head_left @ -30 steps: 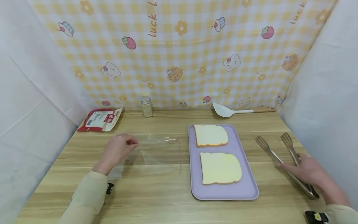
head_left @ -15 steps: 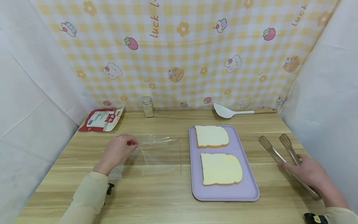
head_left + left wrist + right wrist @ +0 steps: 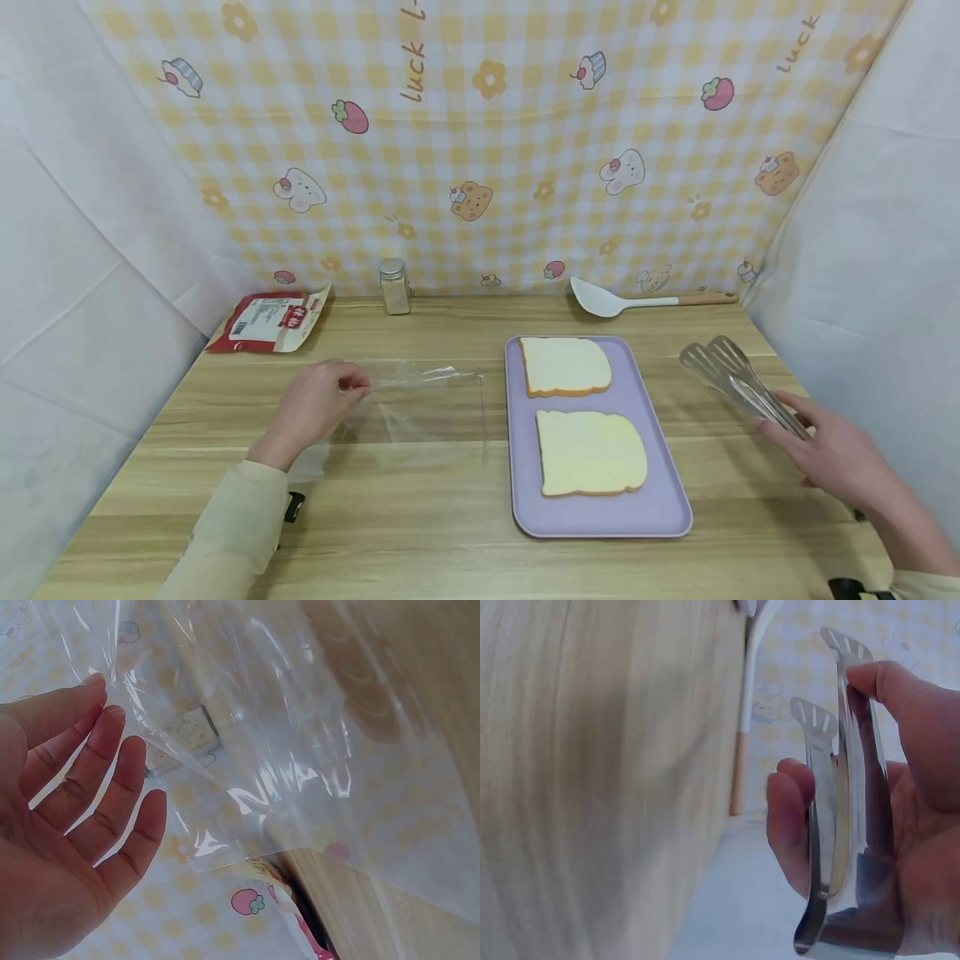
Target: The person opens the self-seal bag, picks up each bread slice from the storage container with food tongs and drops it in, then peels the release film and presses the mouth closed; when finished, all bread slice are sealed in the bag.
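My left hand (image 3: 318, 404) pinches the edge of a clear plastic bag (image 3: 427, 417) between thumb and fingertips, left of the tray. In the left wrist view the bag (image 3: 277, 765) hangs wrinkled from the pinch, with the other fingers spread below. My right hand (image 3: 832, 454) grips metal tongs (image 3: 738, 379) with slotted ends, at the right of the table. The right wrist view shows the thumb on one arm of the tongs (image 3: 866, 787) and fingertips on the other, the slotted ends a little apart. Two bread slices, one far (image 3: 566, 365) and one near (image 3: 592, 452), lie on the purple tray (image 3: 600, 521).
A red and white food packet (image 3: 272, 321) lies at the back left. Beside it stands a small glass jar (image 3: 394, 287) with a metal lid. A white spatula (image 3: 622, 298) with a wooden handle lies along the back right. A checked curtain (image 3: 480, 150) closes off the back.
The right hand has lifted the tongs and squeezed them, so the slotted ends are closer together. The left hand keeps its pinch on the bag, in the same place.
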Available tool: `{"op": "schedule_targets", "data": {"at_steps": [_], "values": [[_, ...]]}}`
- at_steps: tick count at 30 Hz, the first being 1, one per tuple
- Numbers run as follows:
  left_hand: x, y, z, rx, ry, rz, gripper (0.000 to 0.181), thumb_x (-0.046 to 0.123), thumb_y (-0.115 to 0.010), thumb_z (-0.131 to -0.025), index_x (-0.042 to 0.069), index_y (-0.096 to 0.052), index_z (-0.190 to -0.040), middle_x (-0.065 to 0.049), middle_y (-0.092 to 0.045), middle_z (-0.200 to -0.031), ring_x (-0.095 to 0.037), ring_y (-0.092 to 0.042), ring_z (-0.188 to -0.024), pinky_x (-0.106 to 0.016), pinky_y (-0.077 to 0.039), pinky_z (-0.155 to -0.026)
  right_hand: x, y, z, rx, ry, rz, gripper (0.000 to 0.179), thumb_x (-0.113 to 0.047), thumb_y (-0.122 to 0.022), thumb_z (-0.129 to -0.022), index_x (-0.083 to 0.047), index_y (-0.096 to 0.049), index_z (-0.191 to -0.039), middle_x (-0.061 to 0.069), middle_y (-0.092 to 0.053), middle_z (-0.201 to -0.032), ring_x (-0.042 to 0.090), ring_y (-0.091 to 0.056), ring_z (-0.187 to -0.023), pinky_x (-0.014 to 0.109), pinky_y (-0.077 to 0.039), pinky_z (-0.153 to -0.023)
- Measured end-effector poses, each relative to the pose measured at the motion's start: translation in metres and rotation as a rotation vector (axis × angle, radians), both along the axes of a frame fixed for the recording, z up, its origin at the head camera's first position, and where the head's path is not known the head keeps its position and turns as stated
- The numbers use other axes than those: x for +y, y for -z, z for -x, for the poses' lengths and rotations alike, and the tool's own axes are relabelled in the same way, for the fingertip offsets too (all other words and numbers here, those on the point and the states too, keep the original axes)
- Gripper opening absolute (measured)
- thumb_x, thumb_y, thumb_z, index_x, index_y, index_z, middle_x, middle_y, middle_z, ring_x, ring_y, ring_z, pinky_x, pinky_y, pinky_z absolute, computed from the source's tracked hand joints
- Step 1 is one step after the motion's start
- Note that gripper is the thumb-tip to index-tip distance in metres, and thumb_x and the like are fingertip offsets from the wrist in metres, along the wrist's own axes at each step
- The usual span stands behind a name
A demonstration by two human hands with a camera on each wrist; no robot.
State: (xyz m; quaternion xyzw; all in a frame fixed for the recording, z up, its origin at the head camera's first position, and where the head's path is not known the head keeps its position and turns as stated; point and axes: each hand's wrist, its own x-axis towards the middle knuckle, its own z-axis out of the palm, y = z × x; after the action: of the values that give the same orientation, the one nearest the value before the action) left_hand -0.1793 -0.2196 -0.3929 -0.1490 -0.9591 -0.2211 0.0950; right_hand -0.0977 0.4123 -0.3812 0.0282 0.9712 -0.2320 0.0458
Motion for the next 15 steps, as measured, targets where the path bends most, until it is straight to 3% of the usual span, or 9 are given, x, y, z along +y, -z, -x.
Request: {"op": "schedule_targets", "data": {"at_steps": [3,5,7,9,11,15], "values": [[0.000,0.000,0.000,-0.006,0.005,-0.003,0.006,0.011,-0.081,-0.092,0.013,-0.078,-0.087,-0.003,-0.075,-0.087,-0.018,-0.065,-0.081,-0.041,-0.053,-0.073,-0.008,-0.007,-0.005,0.051,-0.066,-0.027,0.073,-0.042,-0.055,-0.110,0.006,-0.033,-0.160,0.044,-0.057,-0.128,0.029,-0.069,-0.073,0.036,-0.051,-0.056],[0.000,0.000,0.000,-0.013,0.004,-0.003,0.006,0.011,-0.081,-0.093,0.013,-0.078,-0.087,-0.003,-0.075,-0.088,-0.019,-0.065,-0.081,-0.041,-0.053,-0.074,-0.014,-0.009,-0.008,0.078,-0.115,-0.009,0.065,-0.037,-0.056,-0.111,0.003,-0.039,-0.159,0.032,-0.066,-0.107,0.023,-0.065,-0.070,0.033,-0.047,-0.053],[0.000,-0.001,0.000,-0.014,0.004,-0.002,0.006,0.011,-0.080,-0.093,0.013,-0.078,-0.087,-0.003,-0.075,-0.089,-0.019,-0.066,-0.082,-0.042,-0.054,-0.075,-0.018,-0.011,-0.009,0.095,-0.167,0.039,0.056,-0.031,-0.056,-0.111,0.001,-0.045,-0.156,0.023,-0.068,-0.100,0.019,-0.062,-0.068,0.032,-0.043,-0.051],[0.001,-0.001,0.000,-0.014,0.003,-0.001,0.006,0.011,-0.080,-0.093,0.013,-0.078,-0.088,-0.004,-0.075,-0.089,-0.020,-0.066,-0.082,-0.044,-0.055,-0.075,-0.021,-0.012,-0.011,0.098,-0.205,0.118,0.047,-0.025,-0.053,-0.112,-0.003,-0.048,-0.154,0.009,-0.065,-0.090,0.012,-0.050,-0.053,0.030,-0.039,-0.043],[0.001,-0.001,0.000,-0.010,0.003,0.001,0.006,0.011,-0.080,-0.093,0.013,-0.079,-0.088,-0.004,-0.075,-0.089,-0.020,-0.066,-0.082,-0.044,-0.055,-0.075,-0.022,-0.012,-0.010,0.083,-0.248,0.207,0.036,-0.020,-0.051,-0.113,-0.005,-0.056,-0.145,0.001,-0.060,-0.076,0.010,-0.043,-0.045,0.029,-0.037,-0.038],[0.002,-0.001,-0.001,-0.005,0.008,0.000,0.006,0.011,-0.080,-0.093,0.013,-0.079,-0.088,-0.004,-0.076,-0.089,-0.021,-0.067,-0.082,-0.045,-0.056,-0.075,-0.018,-0.015,-0.006,-0.055,-0.320,0.339,0.024,-0.020,-0.045,-0.115,-0.008,-0.065,-0.119,0.006,-0.054,-0.059,0.013,-0.046,-0.039,0.032,-0.041,-0.035]]}}
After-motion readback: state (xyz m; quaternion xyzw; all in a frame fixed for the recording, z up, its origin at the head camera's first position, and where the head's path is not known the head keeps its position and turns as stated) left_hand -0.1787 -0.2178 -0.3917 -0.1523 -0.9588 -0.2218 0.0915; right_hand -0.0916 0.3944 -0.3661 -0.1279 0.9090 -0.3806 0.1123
